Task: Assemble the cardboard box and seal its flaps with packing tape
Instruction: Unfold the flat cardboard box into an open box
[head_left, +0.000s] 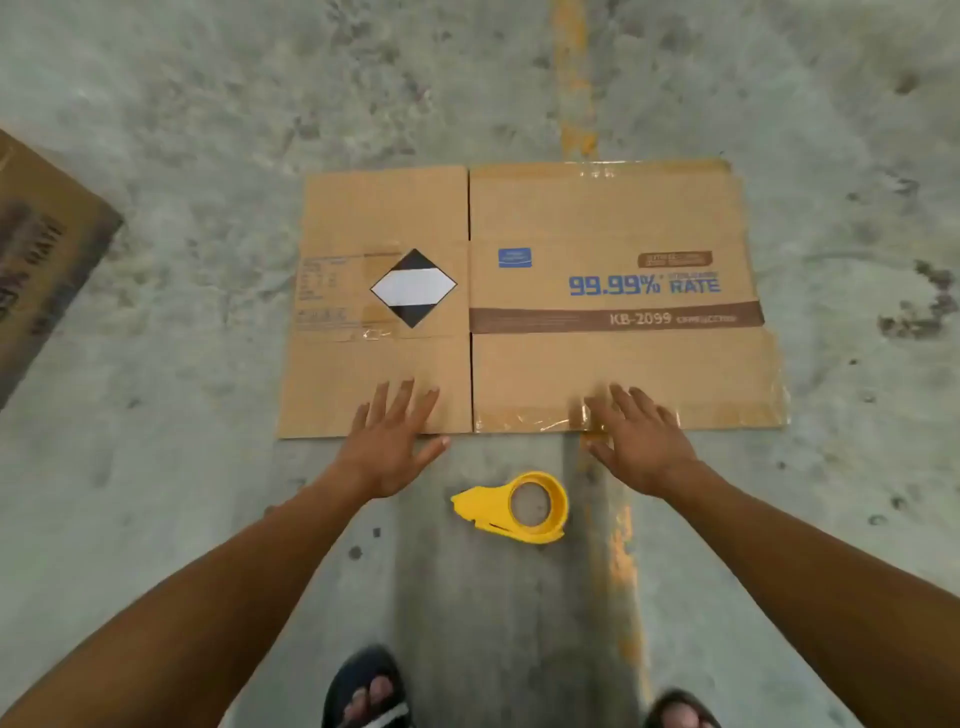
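Concrete floor (208, 104): grey, mottled, crossed by a worn yellow painted line (575, 78) running away from the hands and passing under the box.

Cardboard box (530, 296): flattened, unassembled, lying on the floor directly ahead of both hands. Split by a centre crease into two panels, flaps extending on the near and far sides. Black-and-white diamond label (413, 287) on the panel beyond the left hand; blue "99.99% RATE" print and a brown band on the panel beyond the right hand. Old clear tape visible along the near flap edge by the right hand.

Second piece of cardboard (41, 260): well apart, far out to the left of the left hand, partly cut off by the frame edge.

Left hand (387, 447): fingers straight and spread wide, holding nothing, fingertips over the near edge of the box. Contact cannot be confirmed.

Right hand (636, 441): likewise wide, fingers spread, holding nothing, over the taped near edge.

Yellow tape dispenser (514, 506): on the floor, between the two hands and slightly nearer the person, clear of the box.

Sandalled feet (366, 691): at the bottom edge, behind both hands.
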